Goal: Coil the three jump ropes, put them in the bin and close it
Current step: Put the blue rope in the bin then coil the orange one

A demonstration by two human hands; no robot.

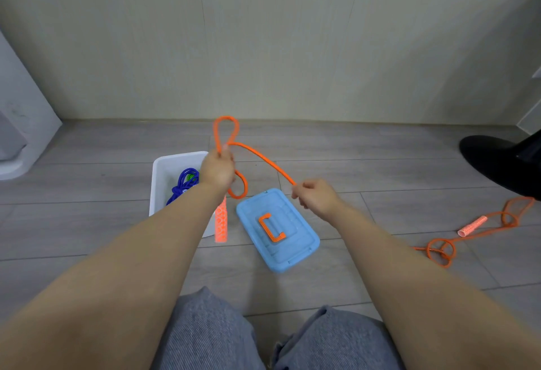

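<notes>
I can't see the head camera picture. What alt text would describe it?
Two hands coil an orange jump rope: the left hand grips its loops, the right hand pinches the strand. On the floor sit a white bin holding a blue rope, and a blue lid beside it.

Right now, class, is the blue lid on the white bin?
No, the blue lid lies flat on the floor beside the open white bin.

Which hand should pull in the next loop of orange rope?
Probably the right hand: it pinches the orange rope running to the floor slack, while the left hand grips the loops.
</notes>
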